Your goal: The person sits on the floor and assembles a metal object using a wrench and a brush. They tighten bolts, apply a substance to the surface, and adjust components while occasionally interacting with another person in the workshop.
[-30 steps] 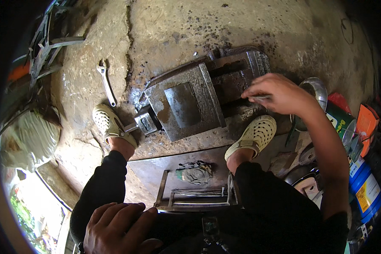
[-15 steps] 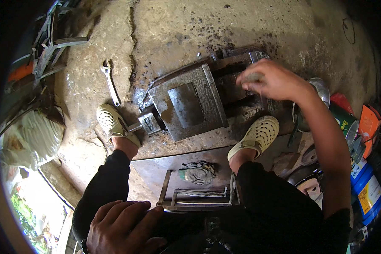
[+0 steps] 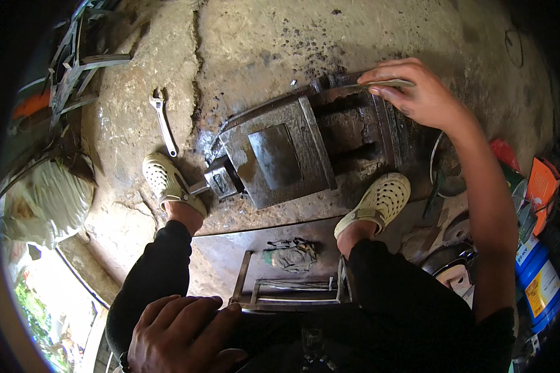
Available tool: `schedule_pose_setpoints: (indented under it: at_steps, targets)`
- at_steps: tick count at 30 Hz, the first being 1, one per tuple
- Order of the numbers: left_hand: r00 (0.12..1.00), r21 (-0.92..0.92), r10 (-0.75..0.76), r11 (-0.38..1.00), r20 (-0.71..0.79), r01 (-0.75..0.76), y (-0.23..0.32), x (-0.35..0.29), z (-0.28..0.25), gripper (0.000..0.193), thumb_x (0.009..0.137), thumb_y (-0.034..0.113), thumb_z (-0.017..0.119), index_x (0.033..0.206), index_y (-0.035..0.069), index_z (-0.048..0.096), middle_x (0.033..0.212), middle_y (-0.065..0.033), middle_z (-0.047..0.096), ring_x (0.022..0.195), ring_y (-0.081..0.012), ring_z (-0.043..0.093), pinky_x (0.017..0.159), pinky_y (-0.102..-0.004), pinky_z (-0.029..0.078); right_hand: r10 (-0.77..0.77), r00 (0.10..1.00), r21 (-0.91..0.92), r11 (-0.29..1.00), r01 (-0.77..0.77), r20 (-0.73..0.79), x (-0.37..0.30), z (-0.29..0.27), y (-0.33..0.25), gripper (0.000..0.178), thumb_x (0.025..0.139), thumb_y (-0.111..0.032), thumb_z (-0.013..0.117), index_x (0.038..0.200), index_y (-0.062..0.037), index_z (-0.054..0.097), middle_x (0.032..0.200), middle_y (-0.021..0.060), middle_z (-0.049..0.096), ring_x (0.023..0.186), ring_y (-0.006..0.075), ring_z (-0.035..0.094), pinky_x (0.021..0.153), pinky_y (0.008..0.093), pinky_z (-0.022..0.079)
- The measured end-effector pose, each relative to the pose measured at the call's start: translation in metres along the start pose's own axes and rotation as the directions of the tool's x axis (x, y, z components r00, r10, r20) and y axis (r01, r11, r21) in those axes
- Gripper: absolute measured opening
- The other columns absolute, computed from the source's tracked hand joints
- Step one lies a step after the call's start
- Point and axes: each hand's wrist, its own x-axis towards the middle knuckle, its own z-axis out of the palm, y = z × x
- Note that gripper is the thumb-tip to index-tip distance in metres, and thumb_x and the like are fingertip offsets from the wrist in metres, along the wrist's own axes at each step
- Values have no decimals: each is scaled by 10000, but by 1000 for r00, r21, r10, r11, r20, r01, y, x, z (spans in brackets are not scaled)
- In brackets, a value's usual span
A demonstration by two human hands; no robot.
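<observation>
My right hand [image 3: 412, 93] reaches out over the far right corner of a heavy, oily dark metal assembly [image 3: 274, 158] lying on the ground. Its fingers are closed on a thin, flat, grey-brown piece [image 3: 389, 83], whose kind I cannot make out; whether it touches the metal is unclear. A square plate covers the left part of the assembly, and its right part shows dark open slots. Lying flat with fingers stretched, my left hand [image 3: 182, 332] rests on my left thigh and holds nothing.
An adjustable wrench [image 3: 162, 122] lies left of the assembly. My clogged feet stand either side. Close by are a low metal frame [image 3: 242, 273] and a crumpled glove [image 3: 292, 256]. A metal bowl [image 3: 445, 165], an orange object [image 3: 539, 196] and a blue container [image 3: 538, 283] are at right.
My right hand has moved away from me and slightly right, from above the slots to the assembly's far corner. The flat piece now shows edge-on. My left hand is still.
</observation>
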Motion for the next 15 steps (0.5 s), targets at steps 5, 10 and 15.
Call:
schedule_pose_setpoints:
  at_steps: [5,10,15]
  targets:
    - [999,-12,-31,999,16,31,1,-1,-1,553,794,464,746,1137,36,679,1079,-171,682,975,-374,674,876,-493,521,125,974,-68,991,-114,189,-27,6,4,220,885,-155,740,1100,-106,746,1098,82,722,1059,284,636,987,398,473]
    - [1000,-13,-25,1000,12,25,1,0,1,569,789,473,750,1149,39,676,1087,-170,681,978,-377,672,884,-496,517,144,958,-127,985,-115,248,-19,6,10,216,907,-119,698,1119,-109,736,1106,112,711,1105,297,628,1011,425,459]
    - [999,-4,-32,999,13,32,4,0,-1,570,788,469,754,1154,38,674,1092,-170,681,983,-377,671,889,-495,517,-38,998,-61,997,40,46,-2,-16,9,208,887,-82,700,1091,-65,737,1038,135,719,1011,304,668,955,429,492]
